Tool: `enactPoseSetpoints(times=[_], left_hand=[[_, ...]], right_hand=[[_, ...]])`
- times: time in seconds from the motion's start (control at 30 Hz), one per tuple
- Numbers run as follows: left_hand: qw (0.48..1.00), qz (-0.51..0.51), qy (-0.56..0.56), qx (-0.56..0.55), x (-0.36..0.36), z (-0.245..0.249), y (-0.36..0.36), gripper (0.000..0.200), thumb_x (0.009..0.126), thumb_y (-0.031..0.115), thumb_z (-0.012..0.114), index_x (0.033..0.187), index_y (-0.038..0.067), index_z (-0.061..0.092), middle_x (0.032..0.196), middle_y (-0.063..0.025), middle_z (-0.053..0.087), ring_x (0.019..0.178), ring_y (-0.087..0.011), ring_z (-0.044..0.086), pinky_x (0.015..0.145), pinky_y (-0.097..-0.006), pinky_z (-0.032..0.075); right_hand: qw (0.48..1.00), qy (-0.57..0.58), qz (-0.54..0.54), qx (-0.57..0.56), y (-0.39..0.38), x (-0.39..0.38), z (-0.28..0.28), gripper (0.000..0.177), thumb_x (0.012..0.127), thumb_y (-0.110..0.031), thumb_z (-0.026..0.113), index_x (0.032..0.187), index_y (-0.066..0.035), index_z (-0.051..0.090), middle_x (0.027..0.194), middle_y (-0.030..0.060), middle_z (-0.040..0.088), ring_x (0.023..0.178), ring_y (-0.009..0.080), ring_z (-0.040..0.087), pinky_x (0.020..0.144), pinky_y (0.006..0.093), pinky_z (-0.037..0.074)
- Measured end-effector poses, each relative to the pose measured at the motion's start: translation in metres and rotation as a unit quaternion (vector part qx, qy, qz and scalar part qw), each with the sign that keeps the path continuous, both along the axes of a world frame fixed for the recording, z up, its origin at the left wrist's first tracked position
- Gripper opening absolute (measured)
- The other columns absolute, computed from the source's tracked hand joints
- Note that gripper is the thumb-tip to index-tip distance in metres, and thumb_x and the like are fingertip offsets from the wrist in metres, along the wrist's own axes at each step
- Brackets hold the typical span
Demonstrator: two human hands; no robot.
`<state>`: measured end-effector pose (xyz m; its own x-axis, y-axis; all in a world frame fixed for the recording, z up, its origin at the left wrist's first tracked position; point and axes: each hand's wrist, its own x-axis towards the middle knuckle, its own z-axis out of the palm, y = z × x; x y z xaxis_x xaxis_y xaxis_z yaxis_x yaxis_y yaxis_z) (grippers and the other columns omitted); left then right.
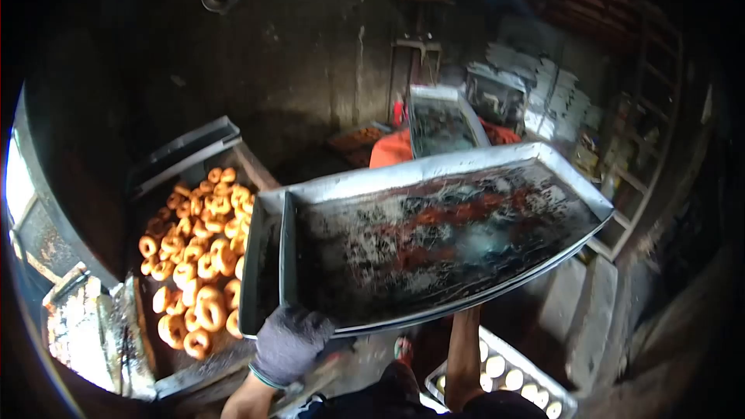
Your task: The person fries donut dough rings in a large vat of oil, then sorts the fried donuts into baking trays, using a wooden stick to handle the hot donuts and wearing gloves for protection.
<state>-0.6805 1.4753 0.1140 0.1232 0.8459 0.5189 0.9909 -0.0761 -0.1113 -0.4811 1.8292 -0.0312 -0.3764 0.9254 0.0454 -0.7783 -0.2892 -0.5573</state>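
A large, dark-stained metal baking tray (411, 233) with a pale raised rim spans the middle of the view, tilted. A thin strip divides off its left end, and a doubled edge at the lower right suggests a second tray beneath. My left hand (291, 344), in a dark grey glove, is closed on the near left corner. My right forearm (464, 353) reaches up under the near edge, where the tray hides the hand. Left of the tray, many golden-brown bread rings (209, 309) lie heaped on a surface.
Below right, a tray (506, 345) holds pale round dough pieces. Another metal tray (442, 120) rests on orange-red cloth (392, 149) behind. A ladder-like frame (640, 186) stands at the right. At far left are a bright opening (19, 182) and a dark curved edge.
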Motion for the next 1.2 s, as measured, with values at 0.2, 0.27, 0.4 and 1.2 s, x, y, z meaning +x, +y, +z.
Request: enactPoseSetpoints(times=[0.2,0.27,0.4,1.2], left_hand=[[0.996,0.053,-0.072,0.004,0.007,-0.015,0.189,0.030,0.085,0.040,0.066,0.075,0.012,0.059,0.066,-0.0068,0.056,0.061,-0.0274,0.058,0.058,-0.0394,0.046],[0.992,0.082,-0.098,-0.004,0.008,-0.017,0.242,0.029,0.088,0.038,0.063,0.079,0.011,0.059,0.070,-0.0091,0.059,0.064,-0.0299,0.059,0.062,-0.0409,0.047],[0.984,0.119,-0.133,-0.023,0.024,-0.001,0.332,0.028,0.090,0.035,0.060,0.084,0.008,0.060,0.074,-0.0112,0.063,0.071,-0.0319,0.064,0.066,-0.0431,0.047],[0.807,0.035,-0.589,-0.016,-0.087,-0.096,0.489,0.042,0.094,0.021,0.058,0.131,0.002,0.050,0.120,-0.0211,0.065,0.117,-0.0284,0.061,0.096,-0.0379,0.048]], right_hand=[[0.998,0.048,0.043,-0.017,0.188,-0.058,0.025,0.042,0.100,-0.041,0.042,0.122,-0.010,0.060,0.119,0.0084,0.065,0.113,0.0249,0.059,0.104,0.0438,0.044],[0.996,0.066,0.050,-0.024,0.233,-0.071,0.028,0.042,0.101,-0.041,0.042,0.122,-0.010,0.060,0.119,0.0083,0.065,0.113,0.0249,0.059,0.104,0.0438,0.044],[0.991,0.108,0.059,-0.043,0.286,-0.071,0.008,0.041,0.101,-0.040,0.041,0.122,-0.010,0.060,0.119,0.0082,0.065,0.113,0.0248,0.059,0.104,0.0437,0.044],[0.703,-0.593,-0.169,0.354,0.345,0.046,0.062,0.054,0.086,-0.004,0.054,0.140,-0.001,0.047,0.122,0.0123,0.063,0.109,0.0192,0.059,0.095,0.0301,0.045]])
